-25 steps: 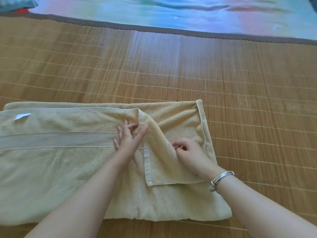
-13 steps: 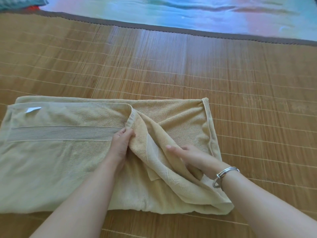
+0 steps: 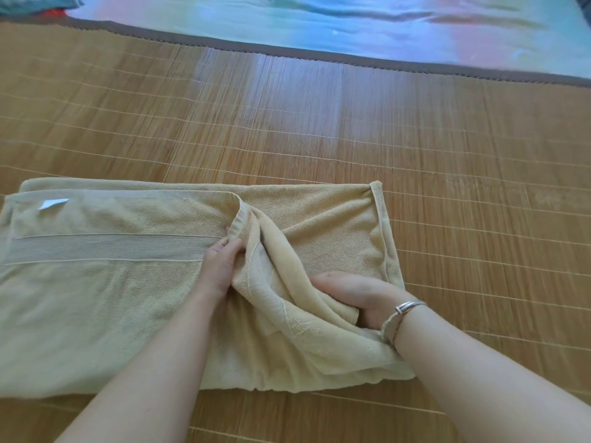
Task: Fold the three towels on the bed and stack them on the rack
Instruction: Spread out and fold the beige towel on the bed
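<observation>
Right now 1 beige towel (image 3: 105, 292) lies on the bamboo mat (image 3: 319, 129), along the mat's near edge and toward its left side, partly folded with a white tag (image 3: 54, 203) at its far-left corner. Only this 1 of the 3 towels shows, and no rack is in view.

The left hand (image 3: 220, 266) pinches the hemmed edge of the upper layer, fingers curled round it. The right hand (image 3: 358, 297), bracelet (image 3: 399, 318) at the wrist, clutches a bunched fold near the towel's right end.

Likely trouble: the raised flap is twisted and creased between the hands, so laying it down as is would trap wrinkles and skew the hems. Uneven pulling could also drag the bottom layer.

Room is generous: bare mat stretches to the far edge and to the right, where a pale sheet (image 3: 351, 24) begins.
</observation>
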Motion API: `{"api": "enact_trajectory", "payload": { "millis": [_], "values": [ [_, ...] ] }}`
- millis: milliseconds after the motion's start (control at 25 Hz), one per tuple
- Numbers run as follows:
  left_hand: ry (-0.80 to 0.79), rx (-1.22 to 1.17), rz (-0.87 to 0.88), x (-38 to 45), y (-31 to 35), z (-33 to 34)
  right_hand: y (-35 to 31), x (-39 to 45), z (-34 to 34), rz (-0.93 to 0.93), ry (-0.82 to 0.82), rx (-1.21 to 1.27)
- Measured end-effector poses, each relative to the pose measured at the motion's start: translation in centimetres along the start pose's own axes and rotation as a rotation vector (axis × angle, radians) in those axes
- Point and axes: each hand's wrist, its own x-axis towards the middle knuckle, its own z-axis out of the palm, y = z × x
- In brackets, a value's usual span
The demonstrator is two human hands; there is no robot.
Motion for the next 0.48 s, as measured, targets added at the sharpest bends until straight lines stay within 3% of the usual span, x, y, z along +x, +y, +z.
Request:
{"api": "enact_trajectory", "payload": {
  "millis": [160, 240, 360, 480],
  "values": [
    [-0.006, -0.040, -0.002, -0.4, 0.1, 0.5, 0.2, -0.1, -0.2, -0.278, 0.440, -0.127],
    [0.017, -0.044, -0.005, -0.2, 0.0, 0.4, 0.3, -0.6, -1.1, -0.427, 0.639, -0.069],
    [-0.003, 0.086, 0.033, 0.2, 0.3, 0.4, -0.4, -1.2, -3.4, -0.525, 0.643, 0.214],
    [-0.008, 0.311, 0.208, 0.1, 1.9, 0.4, -1.2, -1.2, -5.3, -0.639, 0.571, 0.443]
  ]
}}
